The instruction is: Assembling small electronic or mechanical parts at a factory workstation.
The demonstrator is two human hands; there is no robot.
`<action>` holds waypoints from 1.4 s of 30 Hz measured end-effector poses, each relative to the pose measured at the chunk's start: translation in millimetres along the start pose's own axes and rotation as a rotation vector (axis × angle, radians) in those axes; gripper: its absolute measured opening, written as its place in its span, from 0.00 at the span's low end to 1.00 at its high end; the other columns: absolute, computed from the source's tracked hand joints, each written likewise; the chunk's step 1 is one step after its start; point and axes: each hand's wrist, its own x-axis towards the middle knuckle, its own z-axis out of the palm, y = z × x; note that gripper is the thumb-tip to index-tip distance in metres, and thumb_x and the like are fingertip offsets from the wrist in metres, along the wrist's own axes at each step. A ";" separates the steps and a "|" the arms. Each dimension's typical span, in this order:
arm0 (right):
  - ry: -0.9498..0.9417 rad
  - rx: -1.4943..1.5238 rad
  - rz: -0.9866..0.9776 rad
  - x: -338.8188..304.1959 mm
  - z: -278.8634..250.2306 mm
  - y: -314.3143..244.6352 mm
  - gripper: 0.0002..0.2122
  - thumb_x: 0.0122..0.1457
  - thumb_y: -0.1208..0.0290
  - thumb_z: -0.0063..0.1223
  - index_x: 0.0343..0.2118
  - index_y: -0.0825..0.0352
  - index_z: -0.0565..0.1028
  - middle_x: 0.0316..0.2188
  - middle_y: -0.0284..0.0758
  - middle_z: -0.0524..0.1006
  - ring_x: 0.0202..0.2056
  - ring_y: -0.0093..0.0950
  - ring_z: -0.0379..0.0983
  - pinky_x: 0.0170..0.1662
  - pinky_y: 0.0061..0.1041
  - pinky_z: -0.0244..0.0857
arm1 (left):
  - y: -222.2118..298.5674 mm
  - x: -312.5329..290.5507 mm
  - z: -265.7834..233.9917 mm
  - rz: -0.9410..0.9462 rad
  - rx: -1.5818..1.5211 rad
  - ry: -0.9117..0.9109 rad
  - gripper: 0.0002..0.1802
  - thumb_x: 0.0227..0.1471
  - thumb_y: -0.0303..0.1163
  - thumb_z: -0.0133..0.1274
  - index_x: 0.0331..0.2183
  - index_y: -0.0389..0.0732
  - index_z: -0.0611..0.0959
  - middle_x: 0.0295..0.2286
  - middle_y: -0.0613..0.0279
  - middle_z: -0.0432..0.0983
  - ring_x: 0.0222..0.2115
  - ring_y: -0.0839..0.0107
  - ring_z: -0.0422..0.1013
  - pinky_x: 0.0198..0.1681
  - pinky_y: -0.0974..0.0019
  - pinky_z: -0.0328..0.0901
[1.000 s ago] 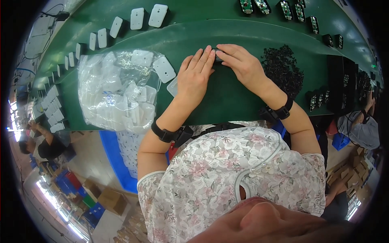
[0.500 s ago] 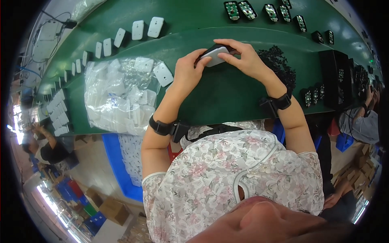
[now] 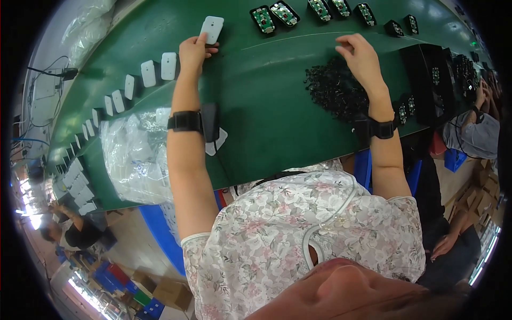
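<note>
My left hand reaches to the far left of the green table with its fingers closed on a white-topped plastic case. The case stands at the near end of a curved row of similar white-topped cases. My right hand hovers at the far edge of a pile of small black parts. Its fingers are bent and the thumb stands apart, with nothing visible between them. A loose white cover lies partly hidden behind my left wrist.
A clear plastic bag of white covers lies at the left. Open black cases with green circuit boards line the far side. A black box stands at the right. A blue bin sits below the table edge. Co-workers are at both sides.
My hands, together on the case before, have parted. The left has carried the case to the row at far left; the right has moved to the black parts. The view has shifted.
</note>
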 end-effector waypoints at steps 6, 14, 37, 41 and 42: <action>-0.139 0.074 -0.001 -11.1 12.2 14.3 0.08 0.50 0.76 0.57 0.32 0.70 0.72 0.27 0.35 0.72 0.27 0.27 0.69 0.34 0.23 0.64 | 11.2 8.6 -9.9 -0.022 0.303 -0.121 0.20 0.54 0.37 0.46 0.30 0.25 0.78 0.18 0.55 0.79 0.11 0.76 0.68 0.15 0.70 0.62; -0.123 0.045 0.081 -20.1 11.5 11.6 0.05 0.53 0.76 0.55 0.30 0.69 0.71 0.25 0.36 0.70 0.25 0.26 0.67 0.32 0.22 0.63 | 50.8 -114.2 -31.8 0.385 0.886 0.055 0.18 0.51 0.45 0.53 0.27 0.37 0.78 0.22 0.60 0.77 0.24 0.60 0.72 0.28 0.61 0.66; -0.490 1.209 0.178 -72.1 32.6 -132.1 0.03 0.55 0.75 0.55 0.32 0.68 0.75 0.27 0.26 0.72 0.28 0.13 0.64 0.31 0.13 0.58 | 33.1 -211.2 12.7 -0.024 -0.180 -0.305 0.05 0.55 0.22 0.47 0.34 0.30 0.73 0.28 0.56 0.73 0.21 0.73 0.74 0.21 0.72 0.71; -0.329 0.817 -0.047 -72.0 36.0 -135.0 0.03 0.53 0.77 0.57 0.30 0.68 0.75 0.27 0.27 0.71 0.27 0.15 0.64 0.30 0.14 0.57 | 25.1 -212.0 23.7 -0.097 -0.449 -0.261 0.07 0.56 0.23 0.46 0.37 0.28 0.70 0.29 0.53 0.73 0.25 0.68 0.76 0.29 0.70 0.74; -0.236 0.737 -0.111 -73.5 39.5 -136.7 0.03 0.52 0.77 0.57 0.29 0.68 0.75 0.26 0.28 0.71 0.26 0.16 0.64 0.29 0.15 0.57 | 24.2 -213.5 24.9 -0.125 -0.506 -0.251 0.08 0.57 0.23 0.45 0.38 0.27 0.70 0.30 0.52 0.73 0.27 0.66 0.77 0.32 0.70 0.74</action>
